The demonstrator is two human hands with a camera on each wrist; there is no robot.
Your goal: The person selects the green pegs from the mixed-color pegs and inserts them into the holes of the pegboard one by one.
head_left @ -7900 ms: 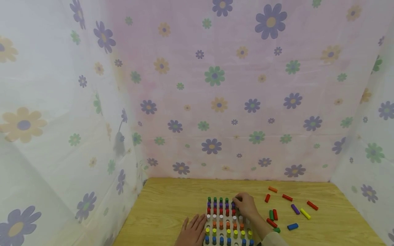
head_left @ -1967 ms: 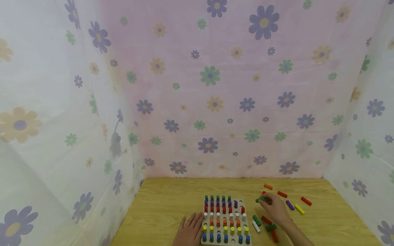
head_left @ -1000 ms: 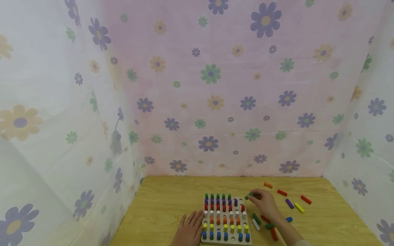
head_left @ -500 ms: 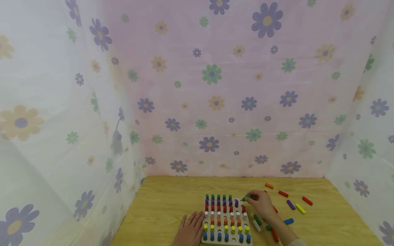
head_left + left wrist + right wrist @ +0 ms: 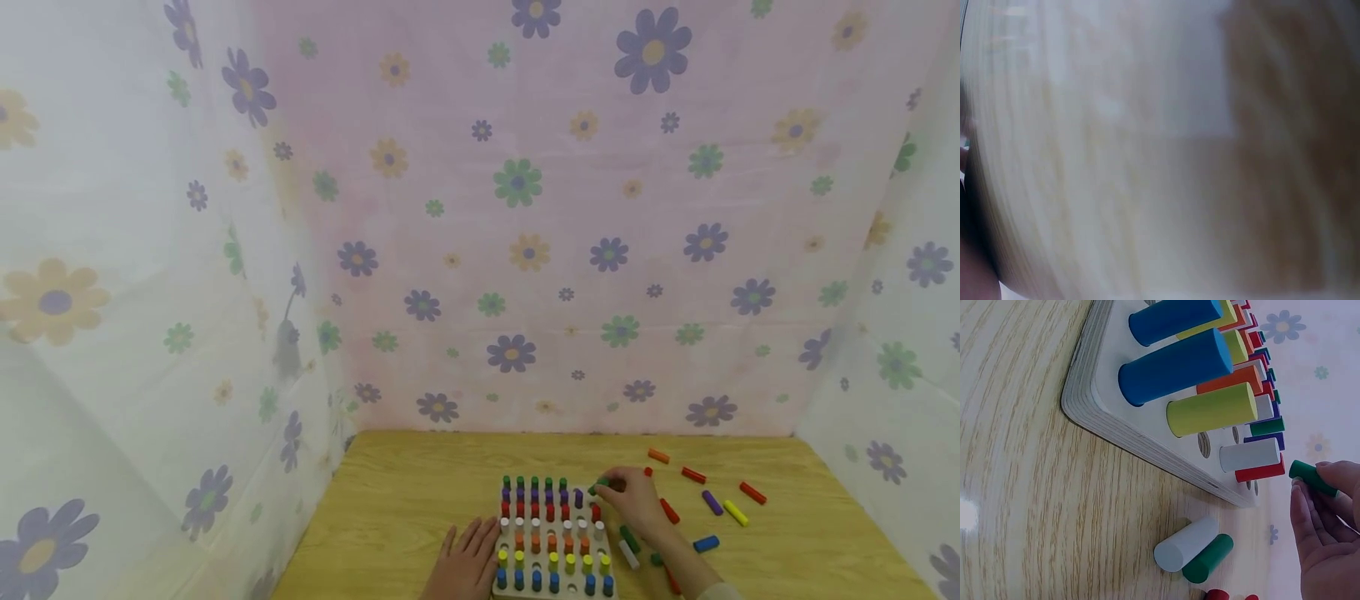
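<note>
In the head view my right hand (image 5: 632,498) pinches a green peg (image 5: 602,483) between thumb and fingers at the far right corner of the wooden pegboard (image 5: 555,594). The right wrist view shows that green peg (image 5: 1311,476) tilted, apart from the board's upright pegs. Rows of green, purple, red, white, orange, yellow and blue pegs stand in the board, with several bare holes among them. My left hand (image 5: 465,560) lies flat on the table along the board's left side, fingers spread. The left wrist view is mostly blurred wood grain.
Loose pegs lie right of the board: a white peg (image 5: 628,554), a green peg (image 5: 629,538), a blue peg (image 5: 706,544), a purple peg (image 5: 712,502), a yellow peg (image 5: 736,512), an orange peg (image 5: 658,456) and several red ones. Flowered sheets enclose the table (image 5: 420,475).
My right hand has carried the green peg leftward from among the loose pegs to the board's far right corner. Since the oldest frame, the far green row has gained a peg. The left hand stays put.
</note>
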